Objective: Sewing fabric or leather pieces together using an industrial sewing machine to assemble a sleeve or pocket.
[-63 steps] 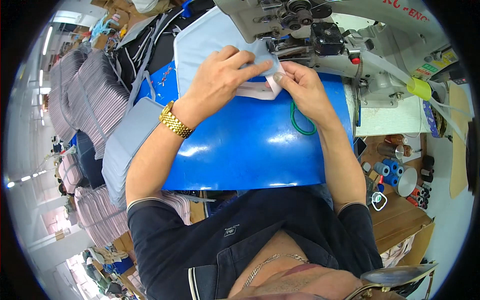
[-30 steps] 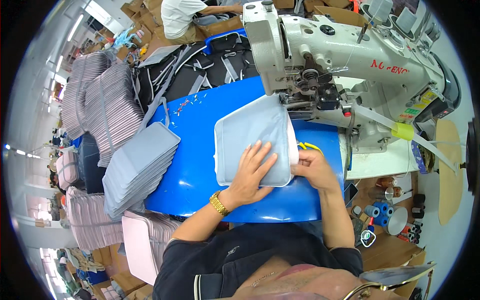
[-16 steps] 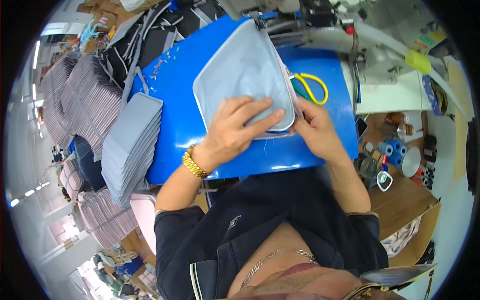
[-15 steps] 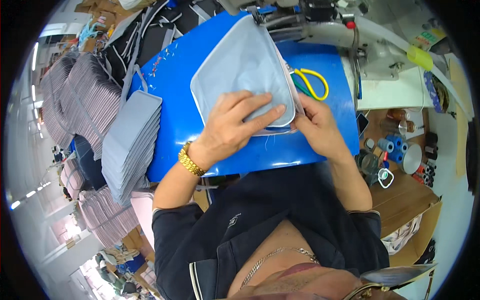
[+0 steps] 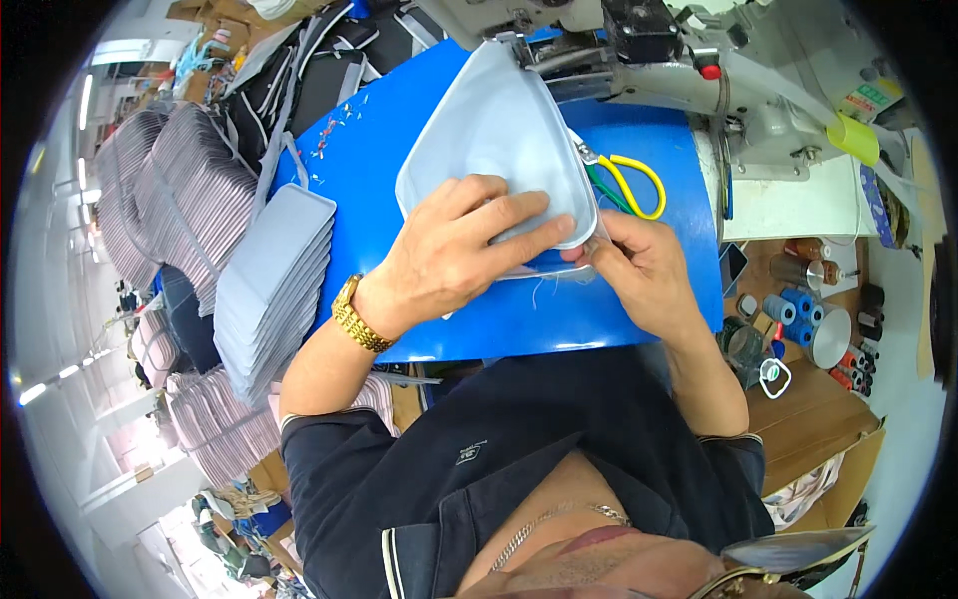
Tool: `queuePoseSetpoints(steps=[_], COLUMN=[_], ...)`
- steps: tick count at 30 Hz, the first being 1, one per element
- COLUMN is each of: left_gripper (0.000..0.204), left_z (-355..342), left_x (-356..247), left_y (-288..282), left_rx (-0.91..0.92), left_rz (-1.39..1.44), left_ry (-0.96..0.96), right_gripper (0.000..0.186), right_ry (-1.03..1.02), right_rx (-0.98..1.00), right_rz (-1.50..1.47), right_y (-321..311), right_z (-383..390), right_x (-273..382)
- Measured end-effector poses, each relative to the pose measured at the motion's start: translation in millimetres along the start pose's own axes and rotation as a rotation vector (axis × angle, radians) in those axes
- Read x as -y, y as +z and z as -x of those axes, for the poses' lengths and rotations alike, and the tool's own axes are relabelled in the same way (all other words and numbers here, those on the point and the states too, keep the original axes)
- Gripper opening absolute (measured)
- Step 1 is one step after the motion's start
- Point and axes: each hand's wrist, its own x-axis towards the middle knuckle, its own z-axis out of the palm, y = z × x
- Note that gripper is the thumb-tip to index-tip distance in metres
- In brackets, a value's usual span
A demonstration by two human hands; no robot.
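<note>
A light grey-blue fabric panel (image 5: 499,130) with a paler bound edge lies on the blue work surface, its far corner under the sewing machine's presser foot area (image 5: 521,50). My left hand (image 5: 464,235) rests on top of the panel with fingers apart, pressing it down. At the panel's near right corner my right hand (image 5: 639,265) pinches the edge of the fabric between thumb and fingers. A clear or pale layer and loose threads show just beneath that corner. Beside the right edge lie scissors (image 5: 634,185) with yellow and green handles, partly covered by the panel.
A stack of grey-blue panels (image 5: 274,290) leans at the left table edge, with bundled striped pieces (image 5: 175,190) behind it. Thread scraps (image 5: 334,125) lie on the blue surface (image 5: 429,339). Thread spools (image 5: 798,304) and a glass jar (image 5: 740,339) stand at the right.
The view has shifted slightly. My right thumb and fingers have shifted along the near right corner, lifting its edge a little. My left hand stays flat on the panel.
</note>
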Motion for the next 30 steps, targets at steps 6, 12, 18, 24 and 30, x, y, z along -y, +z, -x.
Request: queuePoseSetpoints(steps=[6,12,18,24,30], left_gripper=[0.045,0.048,0.051,0.049,0.044], left_z=[-11.1,-16.8,-23.5,-29.8,-37.5], left_x=[23.9,49.8,74.8,87.2,65.4], left_y=[-0.8,2.1,6.6,7.8,12.8], left_rx=[-0.024,-0.043,-0.022,-0.079,-0.090], left_rz=[-0.037,-0.063,-0.097,-0.167,-0.289], left_ry=[-0.002,-0.014,-0.018,-0.036,-0.225], right_gripper=[0.019,0.019,0.019,0.024,0.038], right_ry=[0.023,0.002,-0.105,-0.111,-0.128], right_rx=[0.010,-0.004,-0.039,-0.126,-0.164], right_rz=[0.054,0.083,0.110,0.205,0.433], right_y=[-2.4,-5.0,-4.5,-2.0,-1.3], right_z=[-26.1,-55.5,-87.0,-111.7,-120.1], right_x=[0.3,-2.7,-11.3,-14.7,-0.8])
